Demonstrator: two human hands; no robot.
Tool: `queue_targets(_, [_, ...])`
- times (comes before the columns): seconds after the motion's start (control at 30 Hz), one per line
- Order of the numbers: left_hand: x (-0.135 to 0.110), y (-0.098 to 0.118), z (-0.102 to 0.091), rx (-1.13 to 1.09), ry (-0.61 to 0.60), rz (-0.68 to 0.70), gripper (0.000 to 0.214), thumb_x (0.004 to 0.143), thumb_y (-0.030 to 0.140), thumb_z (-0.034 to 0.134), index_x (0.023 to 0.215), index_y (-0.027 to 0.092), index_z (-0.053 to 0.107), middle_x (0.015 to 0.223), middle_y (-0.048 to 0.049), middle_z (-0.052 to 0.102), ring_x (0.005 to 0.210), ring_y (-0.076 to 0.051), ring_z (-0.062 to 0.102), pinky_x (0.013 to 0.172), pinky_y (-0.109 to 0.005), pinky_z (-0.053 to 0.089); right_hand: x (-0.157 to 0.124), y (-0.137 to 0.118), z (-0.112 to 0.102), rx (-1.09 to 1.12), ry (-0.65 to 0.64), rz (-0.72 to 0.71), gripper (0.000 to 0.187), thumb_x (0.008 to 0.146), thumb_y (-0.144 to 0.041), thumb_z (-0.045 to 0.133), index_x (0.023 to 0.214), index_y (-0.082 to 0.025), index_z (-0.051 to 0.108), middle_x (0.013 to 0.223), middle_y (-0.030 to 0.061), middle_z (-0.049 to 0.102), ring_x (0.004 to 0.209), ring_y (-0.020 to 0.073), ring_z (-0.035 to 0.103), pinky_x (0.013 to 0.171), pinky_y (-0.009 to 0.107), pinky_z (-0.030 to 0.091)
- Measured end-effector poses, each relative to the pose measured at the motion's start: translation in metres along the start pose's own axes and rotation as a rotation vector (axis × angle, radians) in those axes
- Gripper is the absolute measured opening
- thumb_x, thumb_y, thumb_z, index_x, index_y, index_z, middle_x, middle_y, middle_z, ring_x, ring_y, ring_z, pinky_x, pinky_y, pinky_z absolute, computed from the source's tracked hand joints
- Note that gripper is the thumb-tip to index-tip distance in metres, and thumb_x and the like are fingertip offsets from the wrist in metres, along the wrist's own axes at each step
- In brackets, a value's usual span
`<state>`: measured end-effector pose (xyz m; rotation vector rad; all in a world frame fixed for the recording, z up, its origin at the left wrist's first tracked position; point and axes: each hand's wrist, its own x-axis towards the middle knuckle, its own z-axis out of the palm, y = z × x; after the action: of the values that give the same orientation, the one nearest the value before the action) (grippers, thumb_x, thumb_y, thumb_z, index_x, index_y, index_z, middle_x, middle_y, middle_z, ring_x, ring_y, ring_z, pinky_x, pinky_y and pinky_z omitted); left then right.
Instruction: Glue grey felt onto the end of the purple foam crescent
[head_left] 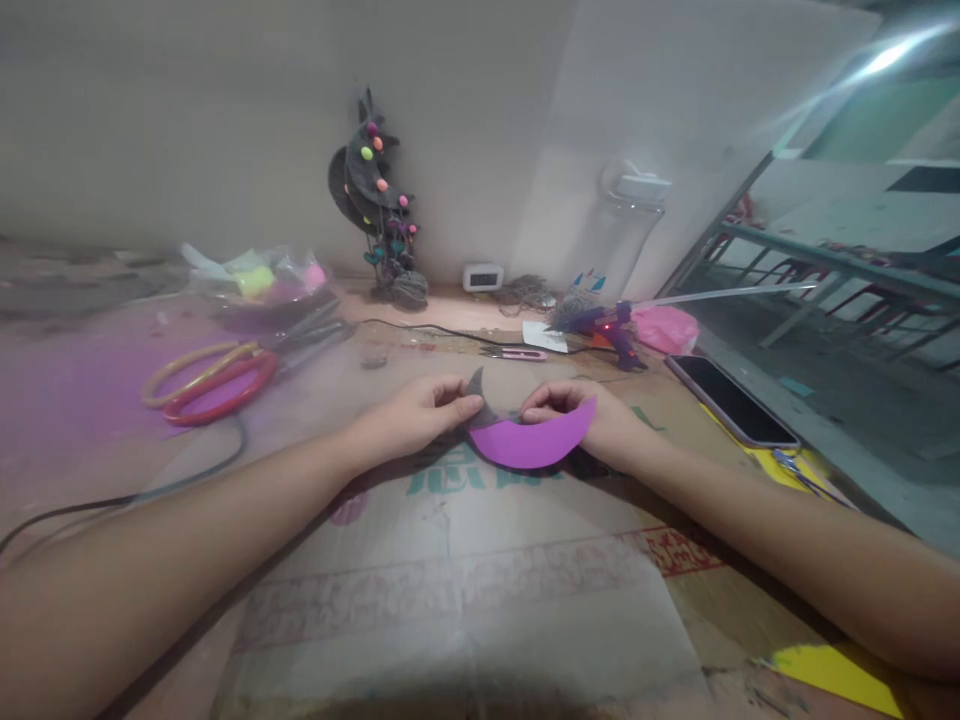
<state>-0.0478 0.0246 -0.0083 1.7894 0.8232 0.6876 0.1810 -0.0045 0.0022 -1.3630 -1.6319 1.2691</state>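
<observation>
Over the cardboard, my left hand [420, 418] pinches a dark grey crescent piece [480, 405], felt-like, between thumb and fingers near its pointed end. Joined to it or overlapping it is a flat purple crescent [534, 446], which curves to the right with its tip up. My right hand [589, 415] is closed, its fingertips curled at the inner upper edge of the purple crescent. Part of that hand is behind the purple tip. How the two pieces meet on the right is hidden.
Beyond the hands lie thread snips [514, 353], a glue gun [607, 328] with a glue stick in it and a small clock [482, 277]. Red-and-yellow-handled scissors [217, 385] lie left. A phone [731, 400] is right. A grey moon ornament [367, 185] with coloured balls hangs behind.
</observation>
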Motion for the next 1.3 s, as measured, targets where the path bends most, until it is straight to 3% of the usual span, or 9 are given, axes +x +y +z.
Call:
queue_targets(0.5, [0.0003,-0.0041,-0.0006,0.059,0.006,0.029,0.03,0.084,0.045,0.052,0.083,0.016,0.063,0.069,0.0002,0.055,0.06,-0.013,0.048,0.055,-0.025,0.036,-0.0001,0.0042,0.003,-0.072,0.04,-0.09,0.024,0.077,-0.039,0.068,0.08,-0.016,0.064,0.067,0.0005,0.06,0.056,0.0094,0.051,0.051,0.022,0.037])
queue_targets(0.7, [-0.0003,-0.0004,-0.0001,0.061,-0.019,0.027,0.029,0.086,0.043,0.051,0.079,0.016,0.06,0.07,0.0009,0.054,0.062,-0.012,0.047,0.056,-0.024,0.036,-0.0007,0.004,0.0044,-0.066,0.051,-0.107,0.029,0.075,-0.044,0.067,0.08,-0.016,0.062,0.066,-0.0003,0.057,0.055,0.0093,0.048,0.048,0.022,0.034])
queue_targets(0.93, [-0.0006,-0.0003,-0.0019,0.197,-0.034,0.025,0.033,0.087,0.046,0.048,0.071,0.017,0.05,0.063,0.0044,0.042,0.058,-0.01,0.039,0.053,-0.023,0.03,-0.0001,0.0032,0.0058,-0.064,0.046,-0.12,0.033,0.074,-0.047,0.067,0.08,-0.015,0.061,0.061,-0.0028,0.052,0.05,0.0074,0.041,0.045,0.021,0.028])
queue_targets(1.3, [-0.002,0.0034,-0.0008,0.157,-0.075,0.045,0.03,0.087,0.042,0.049,0.072,0.017,0.052,0.066,0.0036,0.046,0.06,-0.011,0.041,0.054,-0.023,0.03,0.0002,-0.0002,0.0065,-0.073,0.055,-0.12,0.032,0.071,-0.046,0.068,0.077,-0.015,0.062,0.058,-0.0028,0.052,0.05,0.0077,0.041,0.046,0.022,0.028])
